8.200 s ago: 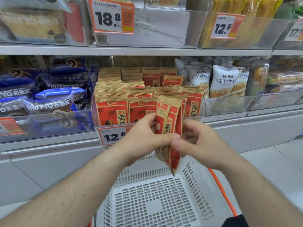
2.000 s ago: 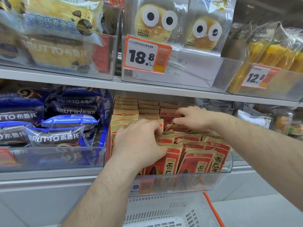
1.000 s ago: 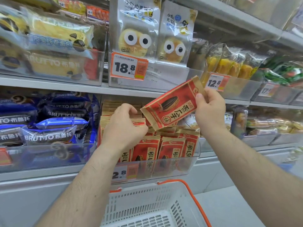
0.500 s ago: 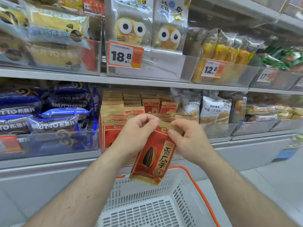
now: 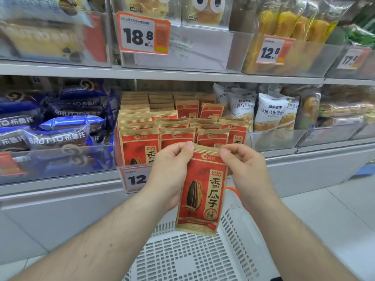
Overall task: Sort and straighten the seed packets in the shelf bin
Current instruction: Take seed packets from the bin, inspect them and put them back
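Left to right: blue roll packs (image 5: pixel 58 136) fill the bin at far left, not part of this job. Next, the shelf bin (image 5: pixel 250 138), clear-fronted, w/ rows of red-and-tan seed packets (image 5: pixel 140 147) standing upright, faces fwd; back rows look less even, esp. toward the right.

Left hand (image 5: pixel 168 175) sits just below and in front of the bin, thumb and forefinger pinching the top-left corner of the held packet (image 5: pixel 202 191). Other fingers curled behind it, as far as can be told.

The held packet hangs between both hands, long axis vertical, print facing the person, top seam level w/ the bin's front lip, bottom edge over the white basket (image 5: pixel 192 258). It's clear of the bin, just in front of the front row.

Right hand (image 5: pixel 243 171) pinches the top-right corner, same way; remaining fingers loosely curled, holding nothing else.

Judgement: both hands are about equally near; the packet already stands as the rows do, so the next move is likely up and fwd into a row.
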{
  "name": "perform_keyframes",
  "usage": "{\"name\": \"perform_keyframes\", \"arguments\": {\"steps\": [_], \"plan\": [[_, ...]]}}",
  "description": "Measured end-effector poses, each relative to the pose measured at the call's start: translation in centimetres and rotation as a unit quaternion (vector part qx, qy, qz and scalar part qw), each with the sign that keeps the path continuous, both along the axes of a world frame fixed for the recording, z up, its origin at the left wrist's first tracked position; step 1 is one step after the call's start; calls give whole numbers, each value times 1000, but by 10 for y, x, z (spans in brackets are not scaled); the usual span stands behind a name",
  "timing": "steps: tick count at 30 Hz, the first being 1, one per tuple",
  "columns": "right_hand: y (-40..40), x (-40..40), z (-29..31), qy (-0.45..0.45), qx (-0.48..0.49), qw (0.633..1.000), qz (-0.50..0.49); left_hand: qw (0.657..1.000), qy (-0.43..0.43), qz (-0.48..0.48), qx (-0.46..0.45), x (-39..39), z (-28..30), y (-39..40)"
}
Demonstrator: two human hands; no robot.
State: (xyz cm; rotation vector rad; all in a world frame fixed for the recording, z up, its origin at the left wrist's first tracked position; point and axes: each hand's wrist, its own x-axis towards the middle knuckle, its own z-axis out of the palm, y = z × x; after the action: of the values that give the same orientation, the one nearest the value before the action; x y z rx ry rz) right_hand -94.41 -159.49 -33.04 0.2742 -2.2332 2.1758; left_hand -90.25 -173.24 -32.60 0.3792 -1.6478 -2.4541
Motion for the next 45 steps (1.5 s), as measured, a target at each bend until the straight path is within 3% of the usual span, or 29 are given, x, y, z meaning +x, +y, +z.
{"name": "perform_keyframes", "arguments": {"steps": [5,10,16,25,28,33,41,45], "plan": [[6,2,-5,-4,29,999,33,1000,-8,-9,-10,-2,-5,3],[10,3,-4,-6,17,1000,1,992,30,-7,-124,-7,-10,-4],[9,5,1,-92,-53,994,-8,986,58,-1,-153,-10,-15,-10],[10,5,3,-114,-78,990,1,989,62,-9,-136,-9,-16,-9],[11,4,3,-105,-79,991,4,994,39,-44,-97,-8,-15,-8],[14,-1,1,-89,-91,992,7,991,12,-73,-110,-6,-16,-7],[21,-2,-1,-80,52,991,99,999,14,-25,-46,-8,-11,-10],[20,-1,-1,-84,78,988,106,999,12,-24,-33,-8,-12,-12]]}}
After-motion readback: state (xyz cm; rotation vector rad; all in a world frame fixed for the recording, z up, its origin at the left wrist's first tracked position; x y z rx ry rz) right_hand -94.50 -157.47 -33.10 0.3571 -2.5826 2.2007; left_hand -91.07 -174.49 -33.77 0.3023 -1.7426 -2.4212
